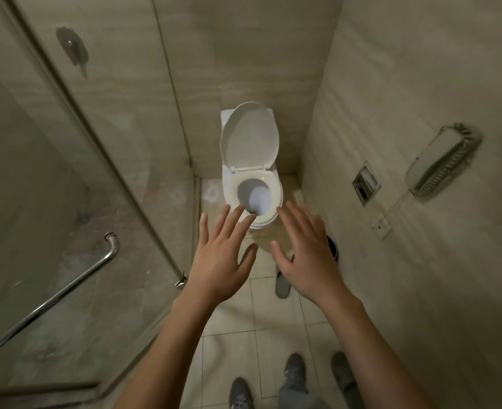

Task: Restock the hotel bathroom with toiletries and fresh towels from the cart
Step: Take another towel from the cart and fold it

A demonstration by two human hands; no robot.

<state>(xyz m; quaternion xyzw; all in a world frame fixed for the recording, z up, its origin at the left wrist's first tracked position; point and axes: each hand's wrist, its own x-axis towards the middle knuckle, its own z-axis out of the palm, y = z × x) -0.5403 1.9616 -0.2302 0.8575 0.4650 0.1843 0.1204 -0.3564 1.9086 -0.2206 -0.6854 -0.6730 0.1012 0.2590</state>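
- The left hand [218,261] reaches forward at the frame's centre, palm down, fingers straight and spread apart, holding nothing.
- The right hand [305,249] is just beside it at 3 o'clock, equally flat and splayed, also empty; the two thumbs come near but stay apart.
- At 12 o'clock from the hands stands a white toilet [276,199], its lid [249,137] raised against the back wall; the left fingertips overlap the seat's front edge in this view, though I cannot tell whether they touch it.
- At 9 o'clock a glass shower door [67,172] carries a chrome handle [67,287].
- On the right wall, at 2 o'clock, hangs a wall phone [442,160], with a recessed holder [365,183] nearer the toilet; its contents are too dim to make out.
- A dark bin [333,246] peeks out behind the right hand.
- One grey slipper [282,286] lies on the tiled floor [243,335] under the right wrist.
- The person's shoes [295,369] show at 6 o'clock.
- The cart, towels and toiletries are out of frame.
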